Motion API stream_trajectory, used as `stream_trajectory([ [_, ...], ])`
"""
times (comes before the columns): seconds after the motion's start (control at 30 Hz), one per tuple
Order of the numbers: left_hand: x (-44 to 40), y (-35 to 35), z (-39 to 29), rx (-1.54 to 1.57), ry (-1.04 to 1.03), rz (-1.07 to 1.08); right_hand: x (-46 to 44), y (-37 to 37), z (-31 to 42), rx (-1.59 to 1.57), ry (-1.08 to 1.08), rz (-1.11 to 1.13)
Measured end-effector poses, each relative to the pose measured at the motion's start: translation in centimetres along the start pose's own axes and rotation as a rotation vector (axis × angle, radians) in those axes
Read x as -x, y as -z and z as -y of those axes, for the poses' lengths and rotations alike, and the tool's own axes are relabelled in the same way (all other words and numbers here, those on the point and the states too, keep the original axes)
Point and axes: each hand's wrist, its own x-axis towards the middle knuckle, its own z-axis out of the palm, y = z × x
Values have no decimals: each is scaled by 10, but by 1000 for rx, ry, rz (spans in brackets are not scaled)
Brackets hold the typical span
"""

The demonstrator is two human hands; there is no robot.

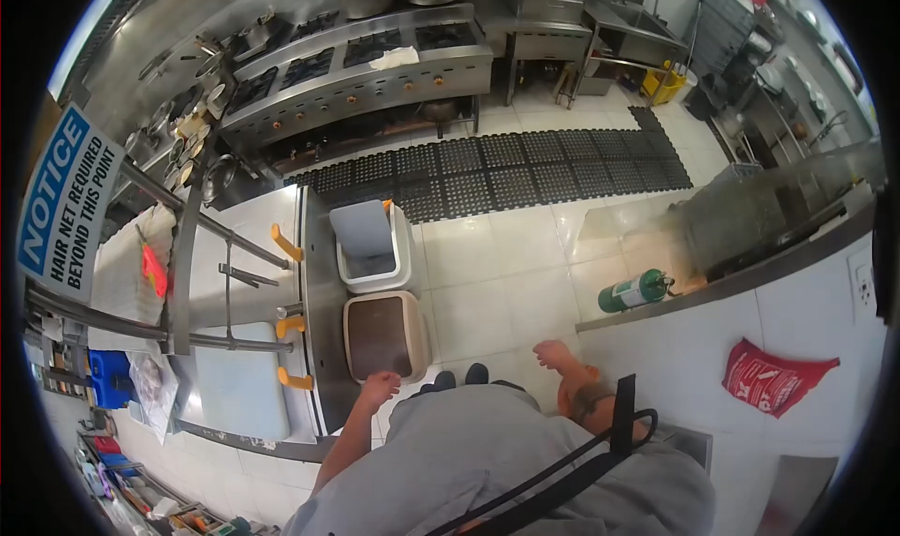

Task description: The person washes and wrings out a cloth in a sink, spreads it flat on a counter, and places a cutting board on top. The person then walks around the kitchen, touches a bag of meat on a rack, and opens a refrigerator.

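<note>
My left hand [380,389] hangs out in front of my body, empty, with its fingers loosely bent. It is nearest to the bin with the brown lid [380,335], just in front of it. From this view I cannot tell whether the fingertips touch the bin's edge. My right hand [553,354] is held over the tiled floor, loosely curled, with nothing visible in it. A green cylinder [636,291] lies to its upper right on a ledge or floor by the wall. Both hands are small in the picture.
A white bin [405,245] with a raised grey lid stands beyond the brown-lidded one. At left is a steel counter [323,349] with orange-handled tools and a white board [244,377]. A black mat [487,166] lies before the stove [375,91]. A red packet [773,377] is at right.
</note>
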Motion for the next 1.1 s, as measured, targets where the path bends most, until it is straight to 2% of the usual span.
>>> stream_trajectory([
  [0.03, -3, -4, 0, 14, -4, -1, -16, 3, -28, 149, 169, 47],
  [0.1, -12, -15, 1, -13, -37, 33, -15, 13, -33, 312, 335, 94],
  [0.17, -28, -23, -8, -48, -55, 63, 24, 9, -15, 4, -24, 40],
  [0.2, -35, -27, -15, -97, -73, 87, 24, 12, -30, 10, -34, 35],
  [0.27, -52, -33, -31, -87, -95, 85, 5, 16, -84, 682, 454, 167],
  [0.37, -87, -38, -46, -71, -127, 79, 65, 27, -55, 970, 409, 151],
  [0.43, -101, -37, -62, -68, -127, 90, 90, 33, -61, -948, 146, 213],
  [0.47, -106, -35, -73, -53, -100, 99, 83, 35, -57, -951, 143, 207],
  [0.57, -137, -28, -87, -63, -77, 119, 58, 47, -41, -645, -54, 136],
  [0.63, -174, -21, -80, -71, -82, 125, 39, 65, -21, -424, -185, 90],
  [0.67, -196, -17, -74, -165, -87, 151, 28, 78, -6, -416, -191, 84],
  [0.7, -213, -13, -72, -261, -94, 174, 13, 90, 13, 38, -63, 178],
  [0.73, -228, -9, -75, -257, -94, 176, -9, 99, 22, 265, -3, 228],
  [0.77, -242, -4, -79, -467, -276, 218, -30, 108, 31, 489, 68, 267],
  [0.8, -254, 0, -88, -678, -461, 258, -73, 119, 23, 494, 124, 188],
  [0.83, -256, -1, -106, -681, -462, 261, -99, 127, 22, 496, 179, 109],
  [0.9, -260, -3, -148, -487, -87, 220, -99, 139, 98, 72, 100, -4],
  [0.93, -273, 3, -163, -495, -86, 221, -102, 140, 135, 64, 98, -5],
  [1.0, -307, 11, -185, -1178, -782, 303, -107, 143, 188, -250, -9, -192],
  [1.1, -348, 22, -232, -1223, -866, 205, -117, 152, 220, -263, -17, -210],
])
